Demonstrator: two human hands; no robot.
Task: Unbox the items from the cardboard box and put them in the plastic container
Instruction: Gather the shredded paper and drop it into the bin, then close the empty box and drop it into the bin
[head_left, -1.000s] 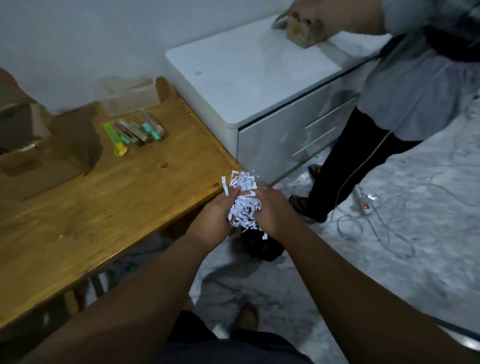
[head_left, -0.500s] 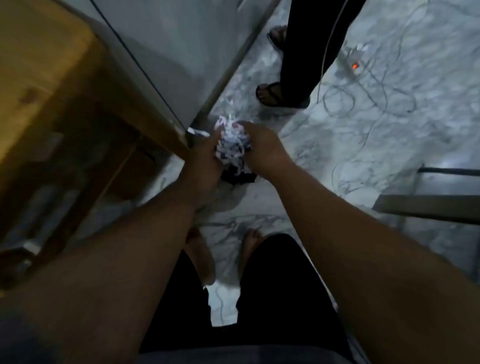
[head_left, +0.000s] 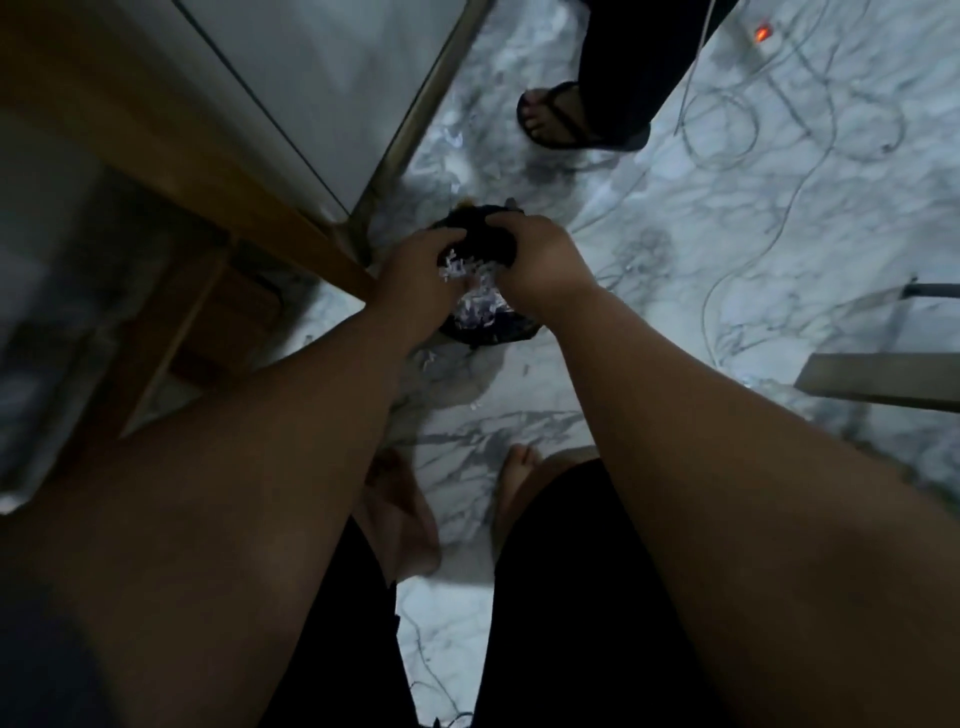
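At nine o'clock the wooden table (head_left: 156, 171) edge runs past me, with the white cabinet (head_left: 322, 88) at about eleven. My left hand (head_left: 415, 275) sits just beside it, fingers curled down over the shredded paper (head_left: 475, 306), and my right hand (head_left: 545, 260) presses in from two o'clock of that wad, so both hands are closed together on the filler over the black bin bag (head_left: 488, 332) on the marble floor (head_left: 675, 234). I judge the step is dumping packing waste, so I should keep my hands low inside the bag's mouth before letting go; a few shreds already lie on the floor at six o'clock of the bag. The cardboard box and plastic container are out of view here. Another person's sandalled foot (head_left: 561, 114) stands at one o'clock, well apart, among loose cables (head_left: 779, 130).
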